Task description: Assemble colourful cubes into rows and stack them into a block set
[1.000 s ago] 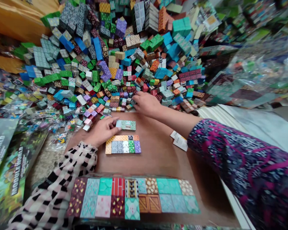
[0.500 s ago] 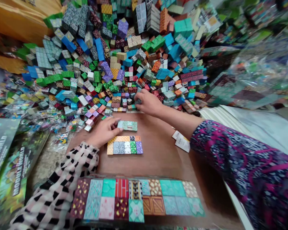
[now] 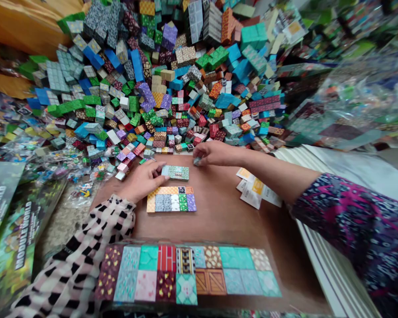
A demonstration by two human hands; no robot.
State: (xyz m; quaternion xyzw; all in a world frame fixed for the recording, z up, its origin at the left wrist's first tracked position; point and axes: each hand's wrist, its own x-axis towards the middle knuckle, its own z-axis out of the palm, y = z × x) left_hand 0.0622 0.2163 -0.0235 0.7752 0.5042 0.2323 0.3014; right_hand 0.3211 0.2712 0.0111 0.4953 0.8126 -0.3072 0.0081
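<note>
Biggest thing here is the pile of blocks (image 3: pixel 172 84), heaped up at 12 o'clock past the far edge of my brown tabletop (image 3: pixel 219 216). At 6 o'clock sits a packed tray (image 3: pixel 185 274) of printed blocks under a clear cover. In the middle of the tabletop is a flat slab (image 3: pixel 171 200) of joined blocks, and just beyond it, toward 12, lies a short green strip (image 3: pixel 176 172).

My left hand (image 3: pixel 142 179) is loosely curled with the fingertips on the 9 o'clock end of that strip. I honestly can't tell whether it's nipping the strip or only pressing it down.

My right hand (image 3: pixel 215 153) is closed in a pinch on one small cube (image 3: pixel 196 161), thumb and forefinger on it, low over the tabletop at the 3 o'clock end of the strip and a little apart from it.

My guess on handling: the cube looks light and rigid with smooth printed faces, so it could squirt out of a sloppy pinch. I'd hold it by two opposite side faces, with fingertips clear of the face that meets the strip. The strip looks stiff too, though it might come apart at the seams if bent.
</note>
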